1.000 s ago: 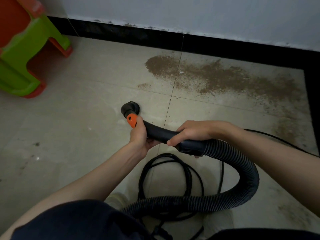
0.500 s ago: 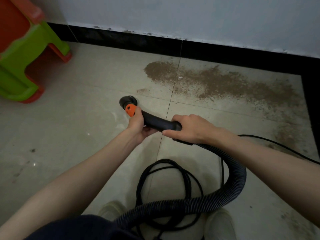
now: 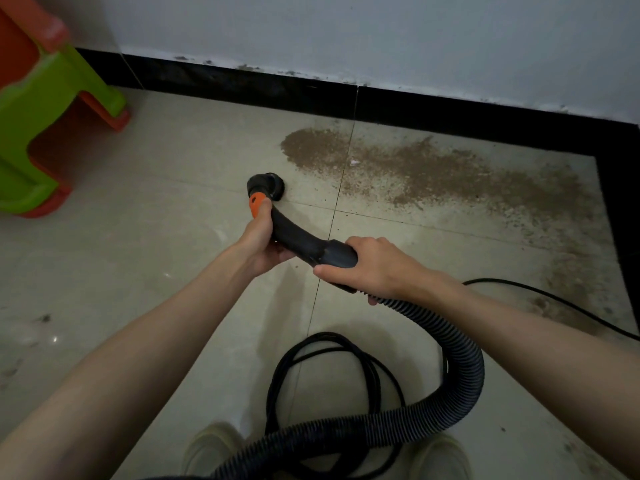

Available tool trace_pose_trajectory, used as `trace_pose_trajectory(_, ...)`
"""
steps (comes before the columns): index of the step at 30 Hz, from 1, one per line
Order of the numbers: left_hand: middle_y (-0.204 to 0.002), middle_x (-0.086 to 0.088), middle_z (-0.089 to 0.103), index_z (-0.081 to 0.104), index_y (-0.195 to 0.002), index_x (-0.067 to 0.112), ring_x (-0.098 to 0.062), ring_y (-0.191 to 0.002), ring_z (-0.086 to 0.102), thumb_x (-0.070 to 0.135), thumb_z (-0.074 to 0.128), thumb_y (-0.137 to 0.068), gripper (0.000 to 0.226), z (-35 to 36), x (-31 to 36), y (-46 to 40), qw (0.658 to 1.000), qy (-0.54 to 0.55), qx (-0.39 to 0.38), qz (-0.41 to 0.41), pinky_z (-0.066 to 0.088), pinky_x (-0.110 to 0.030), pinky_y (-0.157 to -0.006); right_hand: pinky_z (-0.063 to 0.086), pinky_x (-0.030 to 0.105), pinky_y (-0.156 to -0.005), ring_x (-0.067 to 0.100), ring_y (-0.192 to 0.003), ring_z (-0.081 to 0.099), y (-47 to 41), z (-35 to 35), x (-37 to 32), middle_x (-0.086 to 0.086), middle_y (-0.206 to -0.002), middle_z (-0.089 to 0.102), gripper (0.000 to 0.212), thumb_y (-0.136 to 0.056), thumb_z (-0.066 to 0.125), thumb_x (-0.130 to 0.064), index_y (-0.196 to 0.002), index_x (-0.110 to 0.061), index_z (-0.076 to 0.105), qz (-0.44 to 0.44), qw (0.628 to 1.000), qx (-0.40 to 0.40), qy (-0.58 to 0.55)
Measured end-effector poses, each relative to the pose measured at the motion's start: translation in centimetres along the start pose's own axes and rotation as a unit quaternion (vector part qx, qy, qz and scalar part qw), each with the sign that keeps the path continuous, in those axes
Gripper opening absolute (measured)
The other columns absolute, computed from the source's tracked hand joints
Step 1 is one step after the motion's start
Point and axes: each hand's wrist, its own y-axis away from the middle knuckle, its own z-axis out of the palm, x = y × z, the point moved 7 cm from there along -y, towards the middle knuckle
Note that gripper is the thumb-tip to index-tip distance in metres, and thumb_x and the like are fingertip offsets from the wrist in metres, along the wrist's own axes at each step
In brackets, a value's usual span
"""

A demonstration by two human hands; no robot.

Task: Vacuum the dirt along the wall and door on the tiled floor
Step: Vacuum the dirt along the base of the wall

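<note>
A wide patch of brown dirt (image 3: 433,171) lies on the tiled floor (image 3: 138,271) along the black skirting of the white wall (image 3: 381,36). I hold a black vacuum handle (image 3: 298,237) with an orange switch (image 3: 255,202). Its round black nozzle (image 3: 266,185) sits low over the floor, just left of the dirt. My left hand (image 3: 259,240) grips the handle just behind the orange switch. My right hand (image 3: 374,268) grips the cuff where the ribbed hose (image 3: 464,368) begins.
A green and orange plastic stool (image 3: 41,116) stands at the left by the wall. A coiled black cable (image 3: 332,375) lies between my shoes (image 3: 211,448), and one strand runs off to the right. A black strip (image 3: 620,202) borders the floor on the right.
The nozzle has moved forward toward the wall, closer to the left end of the dirt. Both hands went along with the handle and kept their grip.
</note>
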Motion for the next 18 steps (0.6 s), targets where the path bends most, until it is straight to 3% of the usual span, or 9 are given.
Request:
trace_pose_trajectory(6, -0.100, -0.010, 0.060, 0.042, -0.127, 0.009, -0.023, -0.084, 0.063, 0.058, 0.041, -0.092, 0.061, 1.2, -0.4, 0.3, 1.000, 0.009, -0.012, -0.006, 0.053, -0.029, -0.046, 0.048, 0.021, -0.045, 0.012, -0.044, 0.064, 0.9, 0.1, 1.4, 0.002, -0.076, 0.067, 0.057, -0.077, 0.058, -0.073, -0.089, -0.017, 0.055, 0.027, 0.999, 0.011, -0.031)
trace_pose_trajectory(9, -0.098, -0.011, 0.058, 0.037, -0.136, 0.006, -0.025, -0.083, 0.061, 0.061, 0.037, -0.092, 0.070, 2.1, -1.0, 0.7, 0.999, 0.045, -0.019, -0.021, 0.050, -0.037, -0.053, 0.052, 0.025, -0.050, 0.014, -0.046, 0.065, 1.3, 0.2, 2.0, 0.001, -0.075, 0.066, 0.056, -0.078, 0.059, -0.072, -0.089, -0.016, 0.055, 0.038, 0.999, 0.013, -0.033)
trace_pose_trajectory(11, -0.116, -0.014, 0.056, 0.031, -0.141, 0.007, -0.028, -0.091, 0.060, 0.058, 0.036, -0.094, 0.069, 2.8, -1.5, 1.1, 0.997, 0.077, -0.016, -0.026, 0.047, -0.038, -0.058, 0.054, 0.028, -0.053, 0.013, -0.047, 0.065, 1.5, 0.1, 2.1, 0.000, -0.075, 0.066, 0.057, -0.077, 0.058, -0.072, -0.090, -0.017, 0.055, 0.044, 0.998, 0.017, -0.036)
trace_pose_trajectory(13, -0.135, -0.017, 0.047, 0.025, -0.145, 0.010, -0.028, -0.085, 0.062, 0.052, 0.034, -0.097, 0.065, 3.3, -2.1, 1.7, 0.994, 0.104, -0.015, -0.025, 0.047, -0.039, -0.058, 0.054, 0.029, -0.053, 0.013, -0.046, 0.064, 1.8, 0.1, 2.0, 0.000, -0.075, 0.066, 0.060, -0.073, 0.055, -0.076, -0.088, -0.018, 0.054, 0.051, 0.998, 0.025, -0.027)
trace_pose_trajectory(15, -0.140, -0.017, 0.043, 0.022, -0.147, 0.012, -0.025, -0.075, 0.061, 0.050, 0.033, -0.098, 0.063, 3.7, -2.5, 2.1, 0.993, 0.110, -0.017, -0.025, 0.048, -0.039, -0.060, 0.054, 0.030, -0.052, 0.011, -0.043, 0.063, 2.3, 0.3, 2.0, -0.001, -0.074, 0.067, 0.063, -0.067, 0.050, -0.081, -0.086, -0.021, 0.053, 0.059, 0.998, 0.035, -0.011)
trace_pose_trajectory(18, -0.142, -0.016, 0.042, 0.022, -0.147, 0.011, -0.025, -0.081, 0.060, 0.050, 0.032, -0.099, 0.063, 4.4, -2.3, 2.1, 0.993, 0.109, -0.025, -0.032, 0.047, -0.040, -0.070, 0.052, 0.027, -0.050, 0.008, -0.040, 0.060, 2.4, 0.3, 2.0, -0.002, -0.072, 0.067, 0.060, -0.070, 0.050, -0.081, -0.084, -0.023, 0.052, 0.063, 0.997, 0.046, 0.013)
